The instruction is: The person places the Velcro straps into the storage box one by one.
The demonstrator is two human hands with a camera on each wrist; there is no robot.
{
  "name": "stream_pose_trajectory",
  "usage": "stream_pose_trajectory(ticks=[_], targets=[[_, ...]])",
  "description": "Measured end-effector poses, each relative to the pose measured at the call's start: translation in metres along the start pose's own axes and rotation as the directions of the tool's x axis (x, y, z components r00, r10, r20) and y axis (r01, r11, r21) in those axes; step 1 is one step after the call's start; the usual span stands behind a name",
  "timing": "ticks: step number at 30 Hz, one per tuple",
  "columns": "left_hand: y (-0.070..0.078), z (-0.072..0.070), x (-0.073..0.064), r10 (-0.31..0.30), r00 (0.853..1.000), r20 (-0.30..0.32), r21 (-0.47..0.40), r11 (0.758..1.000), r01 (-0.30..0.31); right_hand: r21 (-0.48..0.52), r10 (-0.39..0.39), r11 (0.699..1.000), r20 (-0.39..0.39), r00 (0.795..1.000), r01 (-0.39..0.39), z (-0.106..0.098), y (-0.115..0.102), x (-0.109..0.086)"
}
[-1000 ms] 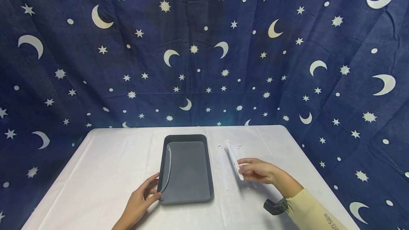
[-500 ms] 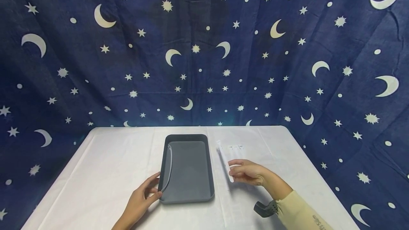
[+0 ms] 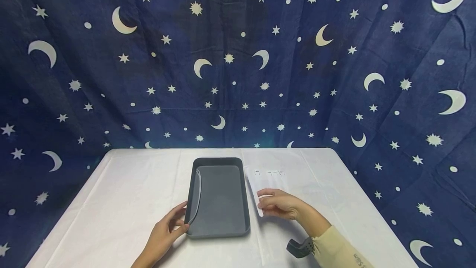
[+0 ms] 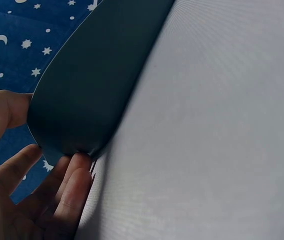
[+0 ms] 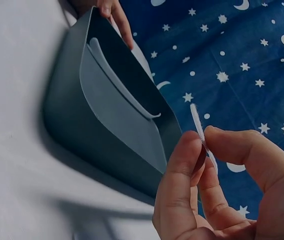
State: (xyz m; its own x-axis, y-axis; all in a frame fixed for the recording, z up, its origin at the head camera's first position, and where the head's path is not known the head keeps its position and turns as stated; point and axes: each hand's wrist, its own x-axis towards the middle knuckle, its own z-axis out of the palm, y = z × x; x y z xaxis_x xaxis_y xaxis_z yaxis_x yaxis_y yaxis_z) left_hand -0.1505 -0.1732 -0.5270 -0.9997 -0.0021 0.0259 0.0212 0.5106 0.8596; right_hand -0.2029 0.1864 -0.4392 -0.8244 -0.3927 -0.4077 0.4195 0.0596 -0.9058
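Note:
A dark grey rectangular tray (image 3: 223,206) lies on the white-covered table. My left hand (image 3: 165,228) holds its near left corner; the left wrist view has those fingers against the tray's outer wall (image 4: 76,85). Inside, along the left wall, a thin pale strap (image 3: 199,195) leans in a curve. My right hand (image 3: 279,206) pinches the near end of a white strap (image 3: 254,193), raised beside the tray's right wall. In the right wrist view, thumb and fingertips meet on this narrow strap (image 5: 197,120), seen edge-on.
Several similar white straps (image 3: 275,173) with small slotted heads lie right of the tray, partly behind my right hand. A dark wrist mount (image 3: 299,248) hangs below the right sleeve. Behind the table hangs a blue curtain (image 3: 238,73) with moons and stars.
My right hand has moved left with the white strap, from over the lying straps to close beside the tray. The left hand has stayed at the tray's corner.

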Motion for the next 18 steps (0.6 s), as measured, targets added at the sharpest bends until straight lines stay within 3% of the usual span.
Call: stream_pose_trajectory(ticks=[6, 18], targets=[[-0.001, 0.001, -0.002, -0.001, 1.0, 0.006, -0.009, 1.0, 0.001, 0.027, 0.024, 0.999, -0.006, 1.0, -0.024, 0.011, 0.007, 0.006], [0.0, 0.0, -0.001, 0.03, 1.0, 0.001, -0.008, 1.0, -0.03, 0.043, -0.001, 0.999, 0.032, 0.999, 0.0, 0.029, 0.009, 0.014]])
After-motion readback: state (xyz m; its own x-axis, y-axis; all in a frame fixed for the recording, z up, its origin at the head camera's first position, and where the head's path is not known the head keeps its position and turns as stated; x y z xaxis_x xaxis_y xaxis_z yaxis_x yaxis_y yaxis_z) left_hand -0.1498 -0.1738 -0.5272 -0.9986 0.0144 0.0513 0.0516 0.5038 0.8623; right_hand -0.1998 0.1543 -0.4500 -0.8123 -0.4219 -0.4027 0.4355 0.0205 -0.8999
